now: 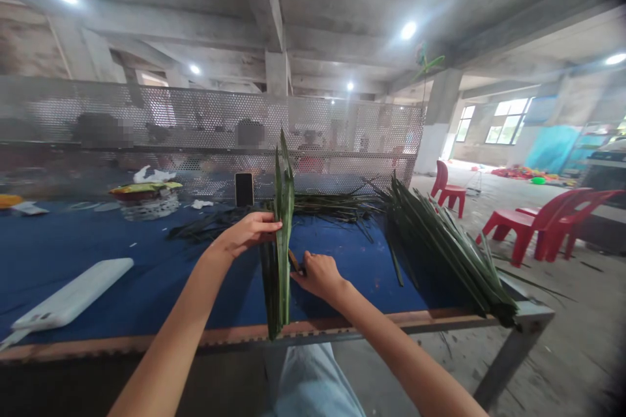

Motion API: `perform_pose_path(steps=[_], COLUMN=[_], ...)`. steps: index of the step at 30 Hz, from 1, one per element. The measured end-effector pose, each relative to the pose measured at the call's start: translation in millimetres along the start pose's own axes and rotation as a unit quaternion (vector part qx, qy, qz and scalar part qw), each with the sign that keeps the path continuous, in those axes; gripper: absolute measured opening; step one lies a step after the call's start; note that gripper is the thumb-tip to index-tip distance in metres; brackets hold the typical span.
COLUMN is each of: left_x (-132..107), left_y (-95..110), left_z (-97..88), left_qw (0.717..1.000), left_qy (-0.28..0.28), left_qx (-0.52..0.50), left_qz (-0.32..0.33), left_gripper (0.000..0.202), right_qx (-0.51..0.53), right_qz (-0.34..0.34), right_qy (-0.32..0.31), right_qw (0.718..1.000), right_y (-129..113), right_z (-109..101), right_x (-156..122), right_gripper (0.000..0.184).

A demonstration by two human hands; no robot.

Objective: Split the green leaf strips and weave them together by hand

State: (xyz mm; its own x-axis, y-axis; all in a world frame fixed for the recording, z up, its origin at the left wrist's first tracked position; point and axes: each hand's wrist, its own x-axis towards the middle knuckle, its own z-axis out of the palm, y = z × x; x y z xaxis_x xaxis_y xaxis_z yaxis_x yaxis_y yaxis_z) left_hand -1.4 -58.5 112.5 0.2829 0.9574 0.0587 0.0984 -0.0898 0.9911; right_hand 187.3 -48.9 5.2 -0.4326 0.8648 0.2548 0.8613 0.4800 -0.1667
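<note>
Head view, clock centred on the green leaf bunch (285,244): above the near table edge, long axis nearly upright along 12–6, tapered tips to 12, butts to 6 and just over the edge. At 9, left hand (252,231), fingers close together and pinching the bunch's left margin; thumb hard to make out. At 4, right hand (320,277), fingers curled in around a brown piece (293,260), just beside the leaves; mostly hidden by the grip, so kind unclear. Both forearms cut off at the bottom. Behind the mesh partition (210,111) at 11, only blurred shapes. Underneath, blue tabletop (195,287) with wood-coloured edging. At 3, large leaf heap (440,244) lying slantwise, near end past the edge; at 2, loose strips (337,205). White slab-like device (73,293) at 8, black upright rectangle (244,189) toward 11. Beyond, bare concrete hall, lit ceiling lamps, red chairs (542,215) at 3, windows (511,120) at 2.
</note>
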Motion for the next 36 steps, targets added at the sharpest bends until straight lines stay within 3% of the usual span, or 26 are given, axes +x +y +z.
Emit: perform_pose_path(steps=[3, 6, 9, 12, 14, 17, 20, 23, 28, 31, 33, 36], left_x=[5, 10, 16, 27, 38, 53, 62, 63, 60, 59, 58, 58], left_y=[-11, -20, -29, -45, -61, -85, -102, -109, -112, -113, -113, -112], left_z=[0.9, 5.2, 14.2, 26.0, 34.4, 46.1, 54.3, 58.2, 59.0, 59.5, 60.3, 61.9], left_qw=[1.000, 0.999, 0.998, 0.996, 0.996, 0.997, 0.996, 0.995, 0.992, 0.994, 0.994, 0.994], left_qy=[-0.012, -0.029, -0.043, -0.049, -0.044, -0.037, -0.023, -0.005, 0.019, 0.020, 0.020, 0.021], left_qx=[0.010, 0.025, 0.048, 0.068, 0.071, 0.071, 0.071, 0.078, 0.077, 0.074, 0.072, 0.071], left_qz=[0.004, 0.002, -0.004, -0.007, -0.005, 0.006, 0.044, 0.069, 0.094, 0.084, 0.078, 0.078], left_gripper=[0.027, 0.027, 0.026, 0.024, 0.023, 0.023, 0.023, 0.022, 0.022, 0.025, 0.025, 0.024], right_qx=[-0.003, -0.013, -0.010, 0.117, 0.271, 0.478, 0.565, 0.556, 0.469, 0.433, 0.435, 0.494], right_qz=[-0.003, 0.000, 0.034, 0.097, 0.125, 0.140, 0.113, 0.086, 0.073, 0.088, 0.103, 0.106], right_qy=[-0.009, -0.023, -0.018, 0.039, 0.067, 0.084, 0.107, 0.142, 0.156, 0.169, 0.183, 0.210], right_qw=[1.000, 1.000, 0.999, 0.988, 0.952, 0.863, 0.810, 0.815, 0.866, 0.881, 0.875, 0.837], right_y=[-3, 9, 38, 74, 92, 104, 105, 101, 93, 84, 76, 65], right_z=[2, -1, -7, -11, -12, -11, -9, -5, 0, -2, -3, -5], right_x=[7, 6, -2, -13, -19, -28, -41, -56, -80, -90, -95, -99], right_gripper=[0.034, 0.026, 0.022, 0.020, 0.023, 0.029, 0.041, 0.046, 0.048, 0.049, 0.049, 0.051])
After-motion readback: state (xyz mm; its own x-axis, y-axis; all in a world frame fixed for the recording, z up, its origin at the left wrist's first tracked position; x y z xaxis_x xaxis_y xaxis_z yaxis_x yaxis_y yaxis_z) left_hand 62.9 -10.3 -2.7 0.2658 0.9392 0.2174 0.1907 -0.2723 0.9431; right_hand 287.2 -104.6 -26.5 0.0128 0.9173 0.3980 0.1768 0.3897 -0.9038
